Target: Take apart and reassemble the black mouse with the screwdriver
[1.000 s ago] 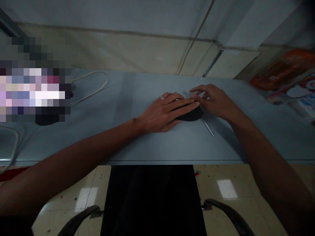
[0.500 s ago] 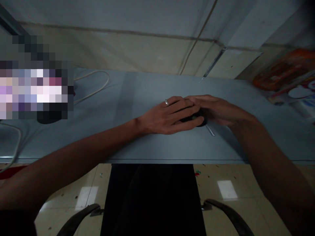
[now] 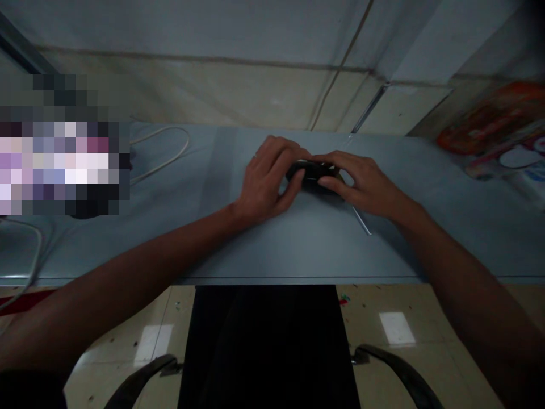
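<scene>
A dark, rounded object point(image 3: 314, 175) is held between my two hands just above the grey-blue table point(image 3: 255, 255). My left hand point(image 3: 272, 176), with a ring on one finger, grips its left end between thumb and fingers. On the right end, my right hand point(image 3: 355, 180) pinches it, thumb in front and fingers behind. What the object is cannot be made out. A thin, shiny rod point(image 3: 361, 221) lies on the table just below my right hand.
A white cable point(image 3: 168, 162) loops at the left, beside a blurred-out area. Orange and white packaging point(image 3: 489, 128) stands at the far right. A tiled wall point(image 3: 255, 91) rises behind the table. Chair armrests point(image 3: 409, 375) show below.
My left hand has moved left and up, from lying over the dark object to gripping its left end. My right hand has shifted, and more of the object and rod shows.
</scene>
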Demonstrator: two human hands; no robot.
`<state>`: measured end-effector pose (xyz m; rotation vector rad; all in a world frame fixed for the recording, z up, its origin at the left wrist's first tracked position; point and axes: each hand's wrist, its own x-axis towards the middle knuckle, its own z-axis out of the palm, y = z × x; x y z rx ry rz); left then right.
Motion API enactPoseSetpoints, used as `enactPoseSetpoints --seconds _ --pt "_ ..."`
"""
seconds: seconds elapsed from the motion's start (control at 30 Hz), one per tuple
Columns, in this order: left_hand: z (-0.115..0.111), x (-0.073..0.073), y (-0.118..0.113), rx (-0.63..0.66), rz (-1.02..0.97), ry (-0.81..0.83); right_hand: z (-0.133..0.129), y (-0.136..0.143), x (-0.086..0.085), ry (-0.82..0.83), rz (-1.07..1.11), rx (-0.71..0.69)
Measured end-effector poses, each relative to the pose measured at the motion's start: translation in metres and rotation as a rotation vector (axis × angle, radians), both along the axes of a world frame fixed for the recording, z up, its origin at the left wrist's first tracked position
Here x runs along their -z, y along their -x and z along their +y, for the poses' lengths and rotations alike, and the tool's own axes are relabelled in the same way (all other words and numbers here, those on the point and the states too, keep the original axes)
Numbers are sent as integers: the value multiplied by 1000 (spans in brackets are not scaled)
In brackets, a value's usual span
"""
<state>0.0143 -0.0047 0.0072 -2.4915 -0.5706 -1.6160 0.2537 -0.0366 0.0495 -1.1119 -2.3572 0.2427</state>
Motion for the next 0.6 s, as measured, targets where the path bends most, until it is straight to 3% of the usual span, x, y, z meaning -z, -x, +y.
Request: enactPoseSetpoints --seconds 0.27,0.47,0.53,0.6 --pt "12 5 -1 35 -91 137 3 -6 8 37 -199 -40" --pt "6 3 -1 12 50 116 5 -8 4 66 -128 -30" --pt "-3 -2 0 4 115 14 6 -9 -1 61 -59 20" --pt "-25 -12 2 76 166 -193 6 -11 -4 42 -10 78"
